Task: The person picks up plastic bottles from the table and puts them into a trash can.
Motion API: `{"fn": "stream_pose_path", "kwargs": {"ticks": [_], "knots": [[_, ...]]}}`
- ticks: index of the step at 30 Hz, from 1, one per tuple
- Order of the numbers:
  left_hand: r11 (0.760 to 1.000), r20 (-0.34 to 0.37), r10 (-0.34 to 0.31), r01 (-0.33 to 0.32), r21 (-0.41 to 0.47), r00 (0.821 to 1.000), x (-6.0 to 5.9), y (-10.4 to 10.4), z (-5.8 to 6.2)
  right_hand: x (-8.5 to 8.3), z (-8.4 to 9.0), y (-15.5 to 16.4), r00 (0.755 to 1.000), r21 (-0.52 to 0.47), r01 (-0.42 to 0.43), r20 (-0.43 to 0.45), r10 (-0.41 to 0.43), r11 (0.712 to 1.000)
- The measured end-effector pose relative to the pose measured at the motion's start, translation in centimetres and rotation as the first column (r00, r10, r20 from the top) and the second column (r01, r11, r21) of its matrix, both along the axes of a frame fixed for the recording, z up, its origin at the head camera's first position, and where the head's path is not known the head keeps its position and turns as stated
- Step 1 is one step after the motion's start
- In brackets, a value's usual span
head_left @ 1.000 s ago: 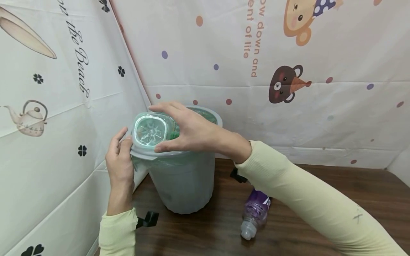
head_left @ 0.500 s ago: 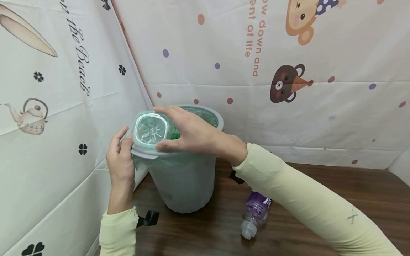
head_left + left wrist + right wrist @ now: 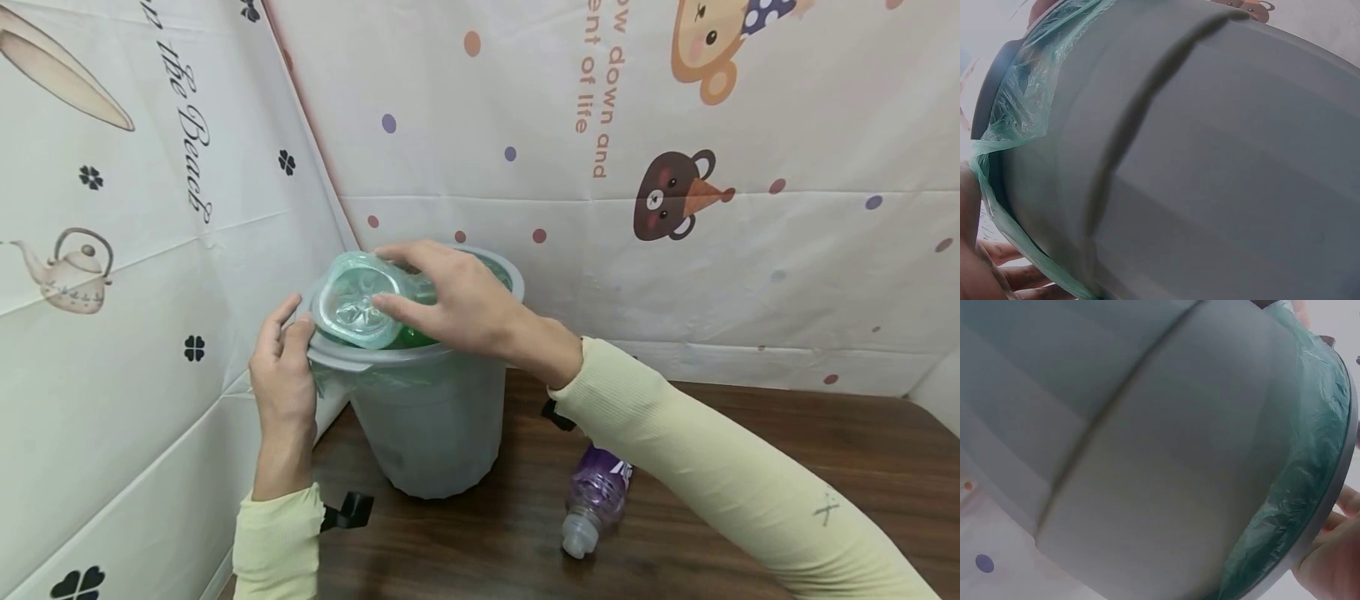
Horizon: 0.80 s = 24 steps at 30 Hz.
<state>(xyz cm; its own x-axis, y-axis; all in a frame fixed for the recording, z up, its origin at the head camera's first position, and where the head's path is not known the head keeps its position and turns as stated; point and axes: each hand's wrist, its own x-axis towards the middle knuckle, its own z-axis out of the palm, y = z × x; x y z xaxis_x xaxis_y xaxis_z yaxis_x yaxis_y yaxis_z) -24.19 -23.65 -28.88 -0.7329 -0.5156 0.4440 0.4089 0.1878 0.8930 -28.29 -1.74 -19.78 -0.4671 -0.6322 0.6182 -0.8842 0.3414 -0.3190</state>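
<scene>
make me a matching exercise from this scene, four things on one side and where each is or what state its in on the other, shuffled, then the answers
Things:
1. clear bottle
2. purple bottle
3. left hand
4. green bag

Places or states:
A. lying on its side on the wooden table
B. lining the grey bin
C. gripped by the right hand at the mouth of the bin, base towards the head camera
D. gripping the rim of the bin on its left side

Pairs: 1-C, 2-A, 3-D, 4-B
</scene>
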Motion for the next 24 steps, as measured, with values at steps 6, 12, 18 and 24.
{"fn": "stream_pose_path", "kwargs": {"ticks": [6, 12, 18, 24], "knots": [[1.000, -0.004, -0.008, 0.008, -0.004, 1.000, 0.0, 0.0, 0.0, 0.2, 0.3, -0.3, 0.987, -0.012, 0.062, 0.147, -0.059, 0.998], [1.000, -0.009, -0.007, 0.007, 0.001, 1.000, 0.1, 0.0, 0.0, 0.4, 0.5, -0.3, 0.950, -0.077, 0.071, 0.309, -0.044, 0.995], [1.000, -0.001, -0.001, 0.001, -0.002, 1.000, 0.1, 0.0, 0.0, 0.5, 1.0, 0.2, 0.934, -0.119, 0.120, 0.351, -0.071, 0.986], [1.000, 0.001, -0.004, 0.004, 0.010, 1.000, 0.1, 0.0, 0.0, -0.1, 1.6, 1.3, 0.910, -0.228, 0.134, 0.414, -0.028, 0.965]]}}
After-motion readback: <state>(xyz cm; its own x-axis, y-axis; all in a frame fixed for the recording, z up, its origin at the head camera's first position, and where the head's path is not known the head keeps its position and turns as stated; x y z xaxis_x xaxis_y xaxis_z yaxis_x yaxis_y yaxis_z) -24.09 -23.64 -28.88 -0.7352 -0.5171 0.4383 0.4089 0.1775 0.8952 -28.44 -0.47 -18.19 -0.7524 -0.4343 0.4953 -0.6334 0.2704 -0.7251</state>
